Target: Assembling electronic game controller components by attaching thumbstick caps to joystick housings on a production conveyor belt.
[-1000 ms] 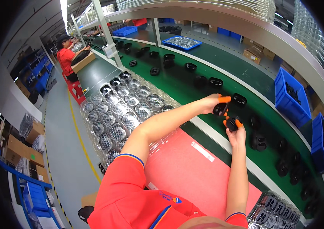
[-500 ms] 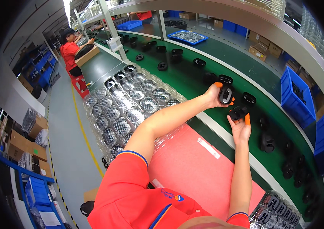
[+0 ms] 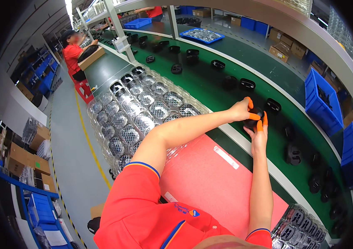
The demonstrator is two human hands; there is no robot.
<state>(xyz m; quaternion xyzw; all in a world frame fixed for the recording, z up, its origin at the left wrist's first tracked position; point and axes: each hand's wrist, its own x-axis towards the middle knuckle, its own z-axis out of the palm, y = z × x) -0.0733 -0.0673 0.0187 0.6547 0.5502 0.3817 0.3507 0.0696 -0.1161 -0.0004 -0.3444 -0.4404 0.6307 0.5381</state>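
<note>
Above the green conveyor belt (image 3: 209, 89), my left hand (image 3: 242, 111) and my right hand (image 3: 260, 137) meet around a dark rounded plastic part (image 3: 250, 123). Orange finger covers show on both hands. My fingers are closed on the part from two sides and hide much of it, so whether it is one piece or two pressed together I cannot make out. Just beyond my fingers, a black oval case (image 3: 273, 105) rests on the belt, with another open black case (image 3: 247, 84) farther off.
Clear plastic trays with round pockets (image 3: 143, 120) lie left of a pink mat (image 3: 209, 178). Another tray (image 3: 301, 226) holds parts at lower right. Blue bins (image 3: 324, 103) stand beyond the belt. A metal post (image 3: 116, 29) rises ahead; a co-worker (image 3: 73, 52) sits far left.
My hands, each with a black part half a second ago, have come together. My left hand has turned over the part, and its fingers now touch those of my right.
</note>
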